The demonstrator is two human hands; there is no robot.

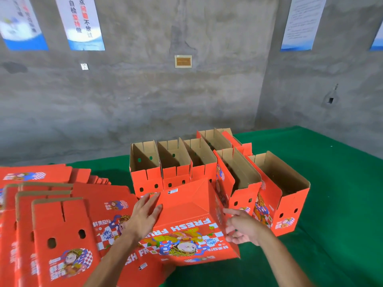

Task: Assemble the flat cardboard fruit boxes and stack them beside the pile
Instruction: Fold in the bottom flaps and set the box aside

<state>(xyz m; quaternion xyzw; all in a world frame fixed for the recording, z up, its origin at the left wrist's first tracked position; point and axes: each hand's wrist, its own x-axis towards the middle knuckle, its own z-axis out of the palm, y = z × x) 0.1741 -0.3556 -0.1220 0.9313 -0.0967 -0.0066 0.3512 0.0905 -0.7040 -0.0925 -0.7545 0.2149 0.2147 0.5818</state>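
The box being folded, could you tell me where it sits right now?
Head view, bottom centre: the box being folded lies between both hands, flat pile left, assembled boxes behind.

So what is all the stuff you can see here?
box being folded: one, red, upside down between the hands
assembled boxes: at least six, red outside and brown inside, open tops, standing behind it
flat boxes: many, red, piled at left
green cloth: one, under everything
posters: several, white and blue, on the grey wall
left hand: flat on the box's bottom
right hand: grips the box's right side
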